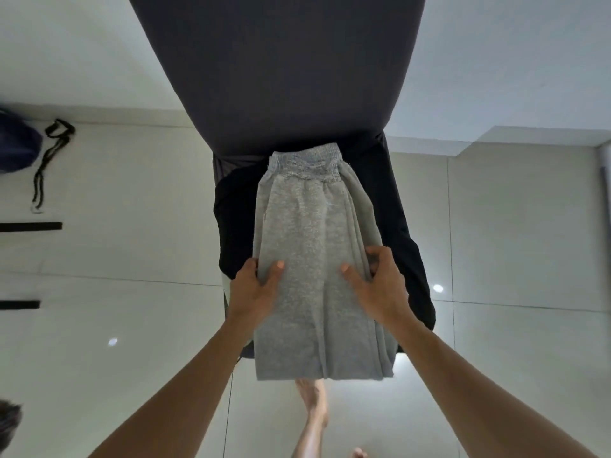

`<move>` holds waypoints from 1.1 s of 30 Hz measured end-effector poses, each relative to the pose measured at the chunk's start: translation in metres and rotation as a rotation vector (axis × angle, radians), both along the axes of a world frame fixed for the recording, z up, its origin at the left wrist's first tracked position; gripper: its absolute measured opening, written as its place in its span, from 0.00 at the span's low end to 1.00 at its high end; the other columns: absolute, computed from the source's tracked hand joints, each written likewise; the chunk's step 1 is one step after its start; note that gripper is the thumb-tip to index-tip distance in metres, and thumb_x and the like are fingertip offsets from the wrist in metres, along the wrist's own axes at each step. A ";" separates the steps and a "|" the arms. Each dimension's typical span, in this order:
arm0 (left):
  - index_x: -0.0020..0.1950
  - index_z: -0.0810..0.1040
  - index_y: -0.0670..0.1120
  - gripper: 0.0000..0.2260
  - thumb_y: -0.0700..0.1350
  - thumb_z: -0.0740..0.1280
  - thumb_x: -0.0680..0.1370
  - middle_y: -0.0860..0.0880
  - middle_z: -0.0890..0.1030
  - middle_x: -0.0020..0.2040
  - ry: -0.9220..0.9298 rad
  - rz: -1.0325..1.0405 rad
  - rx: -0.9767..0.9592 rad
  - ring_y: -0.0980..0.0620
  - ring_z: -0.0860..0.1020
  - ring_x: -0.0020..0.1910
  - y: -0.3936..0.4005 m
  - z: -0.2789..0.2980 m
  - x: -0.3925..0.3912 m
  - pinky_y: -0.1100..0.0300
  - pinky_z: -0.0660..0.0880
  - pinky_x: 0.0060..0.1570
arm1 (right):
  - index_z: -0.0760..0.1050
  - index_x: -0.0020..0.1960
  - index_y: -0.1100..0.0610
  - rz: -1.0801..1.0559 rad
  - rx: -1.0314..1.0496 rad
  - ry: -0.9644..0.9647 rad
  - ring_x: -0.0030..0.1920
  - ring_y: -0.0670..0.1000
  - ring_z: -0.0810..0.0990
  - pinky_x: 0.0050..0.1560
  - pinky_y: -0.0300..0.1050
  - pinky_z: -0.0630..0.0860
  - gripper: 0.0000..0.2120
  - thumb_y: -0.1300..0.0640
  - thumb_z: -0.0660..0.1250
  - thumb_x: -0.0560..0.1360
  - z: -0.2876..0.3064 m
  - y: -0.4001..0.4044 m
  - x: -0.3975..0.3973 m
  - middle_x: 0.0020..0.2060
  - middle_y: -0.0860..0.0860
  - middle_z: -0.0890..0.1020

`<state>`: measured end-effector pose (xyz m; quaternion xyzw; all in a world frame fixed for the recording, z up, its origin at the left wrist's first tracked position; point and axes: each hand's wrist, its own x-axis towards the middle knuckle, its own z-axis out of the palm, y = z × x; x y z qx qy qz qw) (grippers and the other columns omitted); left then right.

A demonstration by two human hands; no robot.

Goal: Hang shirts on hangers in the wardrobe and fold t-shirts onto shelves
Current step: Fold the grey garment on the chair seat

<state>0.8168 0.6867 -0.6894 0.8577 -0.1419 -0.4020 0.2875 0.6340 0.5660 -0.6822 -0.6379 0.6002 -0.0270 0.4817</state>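
Folding step in hand, judging by the grip: grey garment [317, 259] being held by both side edges, elastic waistband at the far end, hem hanging off the near end over the floor.

Lying on a black garment [401, 233], itself spread on the near end of a dark padded surface [274, 61]. No wardrobe or shelf in view.

Left hand [254, 289] gripping the left edge: thumb on top of the cloth, fingers curled under the edge. So clamped on fabric, not flat.

Right hand [380, 282] gripping the right edge the same way, thumb on top, fingers wrapped around the stacked side layers.

Doing it well:
- keeping both grips level, at matching height along the garment, so the fold line runs square
- pinching all stacked layers on the right, since loose ones likely slipping
- lifting just the grey cloth, not dragging the black one underneath
- bringing near half up toward the waistband, edges aligned, then smoothing flat

Risk: near end hanging unsupported, likely sliding off if grip loosens.

Far left on the floor: black strap [49, 157], dark blue bag [16, 143]. Irrelevant.
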 end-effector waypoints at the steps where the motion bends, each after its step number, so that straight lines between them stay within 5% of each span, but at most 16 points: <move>1: 0.60 0.74 0.45 0.22 0.61 0.67 0.77 0.51 0.80 0.50 -0.013 -0.005 0.025 0.53 0.78 0.44 0.014 0.001 -0.008 0.65 0.71 0.36 | 0.66 0.61 0.48 -0.008 -0.001 -0.003 0.50 0.46 0.79 0.47 0.43 0.77 0.24 0.41 0.73 0.73 0.001 0.012 -0.012 0.51 0.44 0.77; 5: 0.61 0.76 0.44 0.23 0.58 0.72 0.75 0.49 0.81 0.50 -0.047 -0.015 0.078 0.50 0.79 0.46 0.069 -0.005 -0.036 0.64 0.71 0.35 | 0.65 0.58 0.48 -0.029 0.103 -0.002 0.51 0.49 0.79 0.38 0.37 0.72 0.24 0.43 0.75 0.71 -0.003 0.055 -0.052 0.51 0.46 0.77; 9: 0.63 0.76 0.46 0.23 0.52 0.76 0.72 0.50 0.82 0.53 0.034 -0.045 0.139 0.47 0.80 0.50 0.122 -0.019 -0.065 0.62 0.73 0.38 | 0.60 0.62 0.46 0.062 0.067 0.135 0.46 0.54 0.79 0.41 0.53 0.81 0.32 0.39 0.74 0.67 -0.012 0.100 -0.084 0.46 0.45 0.76; 13: 0.49 0.80 0.41 0.11 0.47 0.72 0.72 0.46 0.82 0.42 -0.039 -0.088 0.158 0.43 0.81 0.43 0.142 -0.021 -0.077 0.58 0.71 0.34 | 0.62 0.58 0.47 0.069 -0.013 0.154 0.40 0.56 0.80 0.37 0.58 0.81 0.21 0.51 0.68 0.70 -0.022 0.119 -0.108 0.42 0.49 0.78; 16: 0.35 0.78 0.43 0.11 0.51 0.67 0.65 0.48 0.76 0.30 -0.100 -0.019 0.099 0.47 0.74 0.31 0.143 -0.012 -0.076 0.57 0.66 0.30 | 0.67 0.55 0.53 0.048 -0.069 0.079 0.36 0.51 0.78 0.27 0.46 0.75 0.15 0.56 0.68 0.71 -0.022 0.114 -0.118 0.42 0.50 0.77; 19: 0.35 0.77 0.41 0.12 0.51 0.67 0.65 0.46 0.75 0.29 -0.111 0.009 0.071 0.47 0.71 0.29 0.144 -0.009 -0.084 0.58 0.64 0.29 | 0.69 0.55 0.59 0.039 -0.087 0.031 0.32 0.47 0.73 0.19 0.31 0.65 0.13 0.62 0.68 0.73 -0.018 0.115 -0.123 0.41 0.51 0.74; 24: 0.35 0.72 0.42 0.09 0.41 0.66 0.75 0.46 0.73 0.31 -0.095 0.067 0.125 0.49 0.69 0.28 0.147 -0.016 -0.100 0.62 0.62 0.24 | 0.69 0.51 0.59 0.048 -0.066 0.079 0.36 0.45 0.69 0.20 0.33 0.65 0.08 0.62 0.64 0.73 -0.025 0.124 -0.123 0.41 0.51 0.74; 29: 0.38 0.74 0.44 0.07 0.42 0.69 0.74 0.47 0.75 0.36 0.049 0.185 0.163 0.48 0.73 0.34 0.150 -0.023 -0.099 0.59 0.70 0.35 | 0.72 0.37 0.55 -0.096 0.099 0.116 0.36 0.55 0.74 0.28 0.42 0.66 0.05 0.54 0.62 0.67 -0.034 0.125 -0.124 0.39 0.54 0.77; 33: 0.49 0.76 0.38 0.12 0.44 0.75 0.76 0.43 0.81 0.50 0.343 0.338 0.073 0.46 0.81 0.48 0.158 -0.028 -0.092 0.44 0.78 0.55 | 0.78 0.47 0.58 -0.219 0.286 0.049 0.41 0.51 0.82 0.40 0.49 0.83 0.10 0.51 0.66 0.72 -0.032 0.124 -0.133 0.42 0.53 0.82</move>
